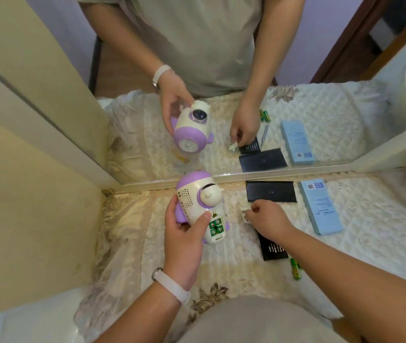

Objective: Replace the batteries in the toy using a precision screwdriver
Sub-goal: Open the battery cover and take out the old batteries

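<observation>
Frame centre: left hand [184, 241] is gripping one toy [197, 206], four batteries [215, 226] seated; right hand [268, 219] is pinching one cover [245, 215].

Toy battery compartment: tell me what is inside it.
Four batteries sit in the open compartment of the toy; only their ends show, the rest hidden within the toy. The left hand grips the toy, thumb beside the opening.
</observation>
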Available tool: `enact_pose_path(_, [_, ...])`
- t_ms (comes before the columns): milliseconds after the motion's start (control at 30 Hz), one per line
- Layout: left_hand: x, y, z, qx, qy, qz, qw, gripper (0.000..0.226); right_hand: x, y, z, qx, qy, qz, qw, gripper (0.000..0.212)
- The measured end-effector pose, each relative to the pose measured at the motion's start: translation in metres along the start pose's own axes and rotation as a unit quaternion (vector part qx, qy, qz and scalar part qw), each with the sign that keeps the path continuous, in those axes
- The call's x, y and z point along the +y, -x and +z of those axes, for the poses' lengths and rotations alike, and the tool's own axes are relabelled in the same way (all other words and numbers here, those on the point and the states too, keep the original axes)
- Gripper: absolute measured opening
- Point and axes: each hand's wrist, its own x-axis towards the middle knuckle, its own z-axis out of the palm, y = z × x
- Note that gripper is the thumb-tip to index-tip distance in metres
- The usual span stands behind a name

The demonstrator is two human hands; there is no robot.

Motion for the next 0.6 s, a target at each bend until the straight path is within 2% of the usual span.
enact_pose_path(267, [-0.003,-0.014,0.002,-0.02,-0.006,-0.022,1.0,0.06,0.003,-0.011,0.004,-0.03,0.03,0.005,0.999,0.026])
enact_pose_path(367, [-0.001,-0.012,0.003,-0.023,-0.01,-0.016,1.0,0.059,0.003,-0.003,-0.003,-0.017,-0.012,0.004,1.0,0.015])
enact_pose_path(600, [0.01,0.016,0.012,-0.021,-0.018,0.014,1.0,0.061,0.001,0.05,-0.036,0.004,-0.137,-0.046,0.989,0.012])
